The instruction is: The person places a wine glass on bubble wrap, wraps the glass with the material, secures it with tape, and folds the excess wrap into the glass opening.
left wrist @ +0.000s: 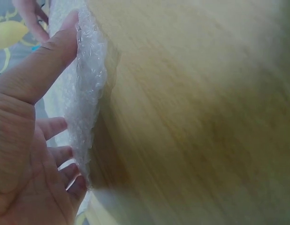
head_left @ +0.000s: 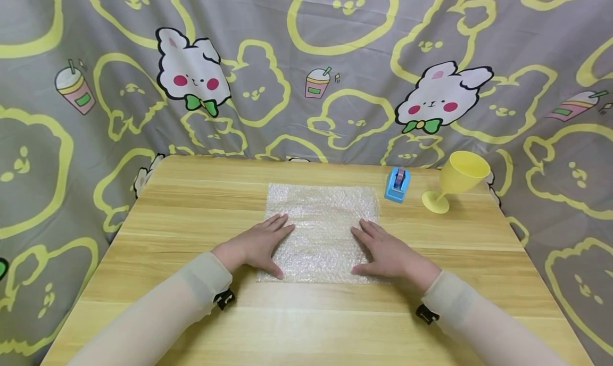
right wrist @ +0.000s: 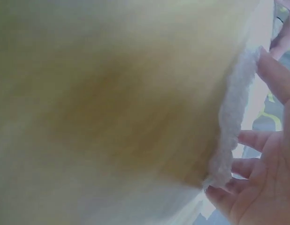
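Note:
A sheet of clear bubble wrap (head_left: 325,233) lies flat on the wooden table, in the middle of the head view. My left hand (head_left: 263,243) rests on its left side with fingers spread and fairly straight. On its right side lies my right hand (head_left: 388,249), also spread, thumb near the front corner. In the left wrist view the thumb and fingertips touch the edge of the bubble wrap (left wrist: 86,79). The right wrist view shows the right fingertips against the opposite edge of the bubble wrap (right wrist: 233,117).
Behind and right of the sheet stands a blue tape dispenser (head_left: 396,185) with a roll of tape. A yellow goblet (head_left: 462,174) stands upright near the back right corner. The wooden table (head_left: 306,323) ends at a grey patterned curtain (head_left: 268,15) at the back and sides.

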The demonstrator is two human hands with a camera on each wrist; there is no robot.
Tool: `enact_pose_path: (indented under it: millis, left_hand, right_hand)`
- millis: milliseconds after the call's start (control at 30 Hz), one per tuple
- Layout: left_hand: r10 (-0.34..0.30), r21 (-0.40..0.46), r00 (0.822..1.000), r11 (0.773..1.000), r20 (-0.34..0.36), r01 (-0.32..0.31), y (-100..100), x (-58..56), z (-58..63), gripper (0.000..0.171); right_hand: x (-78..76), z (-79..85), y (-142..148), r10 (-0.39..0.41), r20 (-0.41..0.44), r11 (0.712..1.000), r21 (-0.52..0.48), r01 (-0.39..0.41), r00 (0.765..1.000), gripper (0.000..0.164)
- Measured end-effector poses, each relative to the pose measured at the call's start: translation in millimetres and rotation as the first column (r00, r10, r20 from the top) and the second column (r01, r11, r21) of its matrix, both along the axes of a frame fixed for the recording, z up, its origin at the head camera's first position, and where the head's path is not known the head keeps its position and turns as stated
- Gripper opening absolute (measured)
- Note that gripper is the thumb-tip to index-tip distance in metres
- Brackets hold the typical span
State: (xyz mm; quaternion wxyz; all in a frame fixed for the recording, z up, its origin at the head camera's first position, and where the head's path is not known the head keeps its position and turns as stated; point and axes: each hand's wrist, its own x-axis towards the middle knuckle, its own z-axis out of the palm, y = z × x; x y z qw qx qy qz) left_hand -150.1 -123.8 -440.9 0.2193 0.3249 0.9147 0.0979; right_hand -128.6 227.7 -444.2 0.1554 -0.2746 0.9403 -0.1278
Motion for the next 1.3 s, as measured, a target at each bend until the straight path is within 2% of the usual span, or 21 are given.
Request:
enact_pose_path:
  millis: [133, 267, 533, 667, 867, 1100, 1200, 1300]
  left_hand:
    - [-0.001, 0.009, 1.0, 1.0, 0.0, 0.001, 0.3, 0.2, 0.9, 0.124]
    - [-0.006, 0.019, 1.0, 1.0, 0.0, 0.006, 1.4, 0.2, 2.0, 0.124]
    - [-0.011, 0.001, 1.0, 1.0, -0.014, 0.011, 2.8, -1.9, 0.8, 0.125]
    - [-0.006, -0.002, 1.0, 1.0, -0.012, 0.006, 2.1, -0.7, 0.4, 0.125]
    - [0.002, -0.002, 1.0, 1.0, 0.0, -0.002, 3.1, -0.6, 1.5, 0.126]
    - [0.004, -0.007, 1.0, 1.0, 0.005, -0.004, 3.4, -1.0, 0.7, 0.126]
    - [0.006, -0.006, 1.0, 1.0, 0.007, -0.006, 2.9, -0.8, 0.9, 0.126]
    - [0.006, -0.005, 1.0, 1.0, 0.006, -0.006, 3.0, -0.8, 1.5, 0.126]
  right_hand:
    - [-3.8, 4.7, 4.3, -0.025, -0.027, 0.999, -0.049, 0.024, 0.999, 0.095]
    - [-9.7, 16.8, 10.2, -0.071, -0.049, 0.992, -0.109, 0.065, 0.996, 0.086]
    - [-20.5, 59.7, 28.1, -0.215, -0.105, 0.958, -0.215, 0.189, 0.971, 0.072]
    - [-20.5, 79.5, 39.3, -0.29, -0.135, 0.93, -0.272, 0.245, 0.948, 0.071]
    - [-17.1, 100.8, 56.0, -0.423, -0.215, 0.863, -0.393, 0.318, 0.88, 0.07]
    - [-18.3, 108.0, 63.7, -0.577, -0.238, 0.763, -0.499, 0.412, 0.781, 0.065]
    - [-18.3, 108.2, 65.4, -0.649, -0.235, 0.702, -0.553, 0.45, 0.723, 0.063]
    - [-18.7, 108.4, 66.8, -0.725, -0.235, 0.625, -0.62, 0.475, 0.647, 0.061]
